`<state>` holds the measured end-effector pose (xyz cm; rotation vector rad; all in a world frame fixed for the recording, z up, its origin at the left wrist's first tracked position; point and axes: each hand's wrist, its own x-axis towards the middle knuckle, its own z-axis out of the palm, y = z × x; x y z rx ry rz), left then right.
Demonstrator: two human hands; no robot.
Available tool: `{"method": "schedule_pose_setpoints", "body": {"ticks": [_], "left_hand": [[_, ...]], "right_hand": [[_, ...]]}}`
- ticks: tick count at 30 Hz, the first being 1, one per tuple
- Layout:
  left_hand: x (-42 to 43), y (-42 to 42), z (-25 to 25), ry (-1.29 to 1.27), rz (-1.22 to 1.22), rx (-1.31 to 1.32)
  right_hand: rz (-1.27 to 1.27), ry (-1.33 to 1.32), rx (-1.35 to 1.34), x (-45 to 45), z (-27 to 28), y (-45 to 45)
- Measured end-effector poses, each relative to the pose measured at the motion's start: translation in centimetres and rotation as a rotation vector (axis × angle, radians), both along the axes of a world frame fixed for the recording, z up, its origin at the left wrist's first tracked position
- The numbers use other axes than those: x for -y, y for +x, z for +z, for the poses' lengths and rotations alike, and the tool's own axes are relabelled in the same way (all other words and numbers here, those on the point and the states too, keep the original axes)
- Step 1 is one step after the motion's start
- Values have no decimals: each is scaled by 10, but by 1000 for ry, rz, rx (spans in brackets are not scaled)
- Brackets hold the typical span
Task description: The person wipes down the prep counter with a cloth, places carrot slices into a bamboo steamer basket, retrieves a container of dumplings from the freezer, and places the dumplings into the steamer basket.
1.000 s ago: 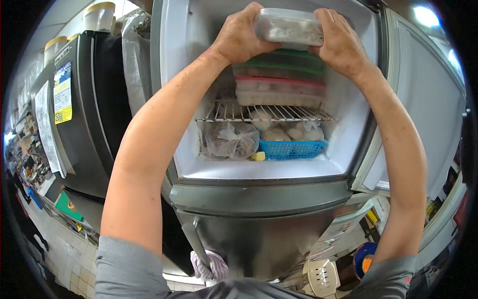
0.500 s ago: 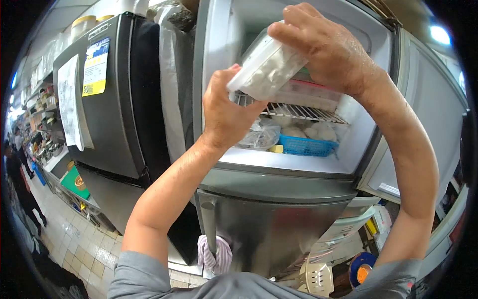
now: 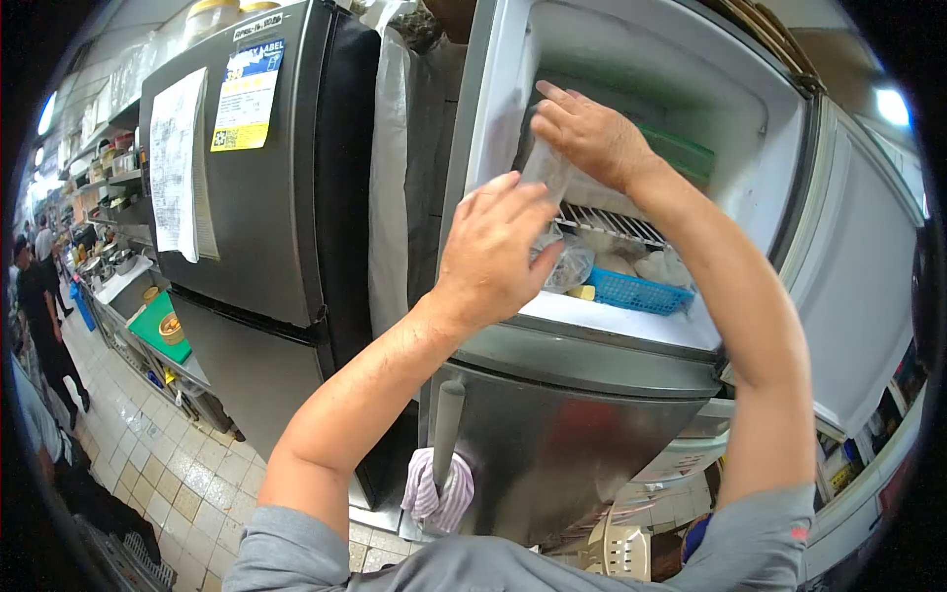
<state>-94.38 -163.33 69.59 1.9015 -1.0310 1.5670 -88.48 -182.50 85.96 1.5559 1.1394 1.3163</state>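
Note:
My left hand (image 3: 493, 249) is before the opening of the freezer compartment (image 3: 641, 331), fingers spread and slightly blurred, with nothing in its grip. My right hand (image 3: 595, 143) reaches inside, its fingers bent over the upper part of a clear plastic container (image 3: 548, 170). The container is at the left side above the wire rack (image 3: 614, 225), partly hidden by both hands; its contents do not show clearly. Under the rack are clear plastic bags (image 3: 570, 264) and a blue basket (image 3: 641, 293). A green container (image 3: 681, 155) is farther back at the right.
The freezer door (image 3: 853, 261) hangs open at the right. A dark refrigerator (image 3: 261, 222) with papers stands at the left. A striped cloth (image 3: 439, 493) hangs on the lower door handle (image 3: 448, 424). People (image 3: 47, 326) stand along the far-left aisle.
The clear container with white pieces has moved from in front of the freezer into it. My left hand has let go and spread its fingers. My right hand has moved inward and lower.

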Motion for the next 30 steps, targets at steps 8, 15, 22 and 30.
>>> {"method": "schedule_pose_setpoints", "body": {"ticks": [8,15,22,30], "left_hand": [[31,44,24,467,485,-128],[42,60,54,548,362,-106],[105,119,117,601,677,117],[122,141,115,465,692,241]], "right_hand": [[-166,609,149,17,-28,71],[-213,975,-394,126,4,20],[-284,1131,-436,219,6,-4],[-394,1017,-579,196,-20,-4]]}}
